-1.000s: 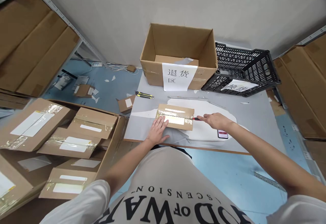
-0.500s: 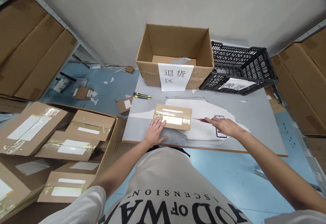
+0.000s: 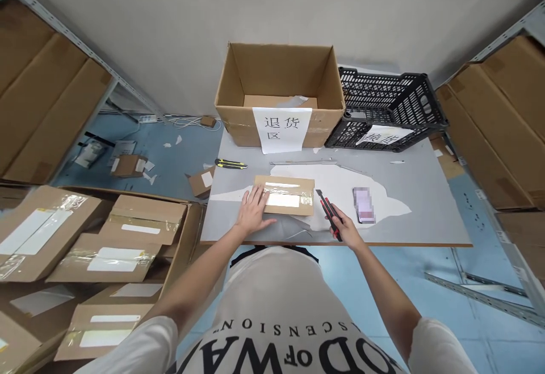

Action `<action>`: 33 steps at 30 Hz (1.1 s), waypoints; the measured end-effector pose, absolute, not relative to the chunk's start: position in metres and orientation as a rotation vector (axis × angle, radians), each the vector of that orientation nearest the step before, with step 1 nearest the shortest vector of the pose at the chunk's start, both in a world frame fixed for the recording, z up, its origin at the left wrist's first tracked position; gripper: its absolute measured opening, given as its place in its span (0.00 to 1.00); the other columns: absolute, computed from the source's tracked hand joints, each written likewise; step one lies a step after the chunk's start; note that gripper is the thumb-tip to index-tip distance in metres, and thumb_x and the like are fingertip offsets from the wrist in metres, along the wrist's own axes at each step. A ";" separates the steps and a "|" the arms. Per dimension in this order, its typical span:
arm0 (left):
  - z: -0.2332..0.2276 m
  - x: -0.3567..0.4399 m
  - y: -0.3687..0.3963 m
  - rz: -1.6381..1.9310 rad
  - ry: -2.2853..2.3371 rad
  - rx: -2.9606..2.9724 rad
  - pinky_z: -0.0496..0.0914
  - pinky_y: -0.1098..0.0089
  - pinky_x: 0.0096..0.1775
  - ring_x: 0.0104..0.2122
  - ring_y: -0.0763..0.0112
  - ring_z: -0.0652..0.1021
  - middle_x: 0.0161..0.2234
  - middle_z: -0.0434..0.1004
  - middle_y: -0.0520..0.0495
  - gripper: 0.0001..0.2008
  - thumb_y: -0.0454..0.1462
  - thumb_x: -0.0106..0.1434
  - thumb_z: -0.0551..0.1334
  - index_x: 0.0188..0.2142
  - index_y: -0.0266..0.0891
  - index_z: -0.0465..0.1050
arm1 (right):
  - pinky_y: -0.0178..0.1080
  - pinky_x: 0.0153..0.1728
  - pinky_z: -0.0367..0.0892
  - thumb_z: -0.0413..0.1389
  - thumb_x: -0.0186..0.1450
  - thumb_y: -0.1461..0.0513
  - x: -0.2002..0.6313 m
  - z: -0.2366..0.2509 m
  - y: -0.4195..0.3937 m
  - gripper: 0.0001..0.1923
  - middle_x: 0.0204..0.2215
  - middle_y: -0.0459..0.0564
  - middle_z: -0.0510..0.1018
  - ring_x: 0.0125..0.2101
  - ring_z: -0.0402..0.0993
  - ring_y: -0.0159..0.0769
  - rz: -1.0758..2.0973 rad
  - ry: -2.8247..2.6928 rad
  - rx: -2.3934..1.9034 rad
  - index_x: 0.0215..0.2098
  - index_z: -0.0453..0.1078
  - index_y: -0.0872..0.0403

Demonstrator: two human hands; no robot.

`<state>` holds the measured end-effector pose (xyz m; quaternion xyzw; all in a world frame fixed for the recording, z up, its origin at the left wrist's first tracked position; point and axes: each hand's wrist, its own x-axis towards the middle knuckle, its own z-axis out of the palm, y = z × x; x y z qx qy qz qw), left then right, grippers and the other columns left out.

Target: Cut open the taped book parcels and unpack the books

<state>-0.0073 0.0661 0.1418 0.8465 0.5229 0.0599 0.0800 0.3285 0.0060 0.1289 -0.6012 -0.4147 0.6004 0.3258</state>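
Observation:
A small taped cardboard box with white labels lies flat near the front of the table. My left hand rests on its left end, fingers spread and thumb pointing right along the front side. To the right of the box, my right hand grips a red and black utility knife. The knife's tip points up and left, close to the box's right edge but apart from it. A smartphone with a lit, blurred screen lies right of that hand.
Behind stand a large open carton with a paper sign and a black plastic crate. A yellow and black cutter lies at the table's left. Several parcels fill a big box at left. Shelves with cartons flank both sides.
My right hand has drawn back toward me and left, off the phone, and the knife has turned more upright in view. The left hand stays on the box. The view has shifted slightly.

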 end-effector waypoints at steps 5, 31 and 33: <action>0.140 -0.001 0.076 0.138 1.648 2.459 0.42 0.40 0.57 0.64 0.42 0.44 0.65 0.42 0.34 0.49 0.61 0.51 0.55 0.64 0.36 0.47 | 0.33 0.15 0.62 0.51 0.60 0.45 0.321 0.124 0.006 0.41 0.42 0.54 0.72 0.18 0.66 0.26 1.587 -1.008 -1.532 0.65 0.44 0.50; 0.115 -0.002 0.078 0.359 1.609 2.383 0.48 0.48 0.60 0.64 0.43 0.38 0.65 0.41 0.29 0.54 0.65 0.48 0.56 0.63 0.28 0.47 | 0.33 0.13 0.58 0.51 0.62 0.47 0.344 0.137 -0.005 0.36 0.34 0.49 0.72 0.15 0.64 0.25 1.787 -1.143 -1.495 0.65 0.47 0.48; 0.114 -0.002 0.078 0.369 1.607 2.376 0.48 0.48 0.60 0.64 0.42 0.38 0.64 0.41 0.29 0.54 0.65 0.48 0.56 0.63 0.28 0.47 | 0.32 0.13 0.57 0.51 0.62 0.48 0.345 0.136 -0.009 0.36 0.33 0.48 0.72 0.14 0.63 0.25 1.791 -1.141 -1.490 0.65 0.48 0.47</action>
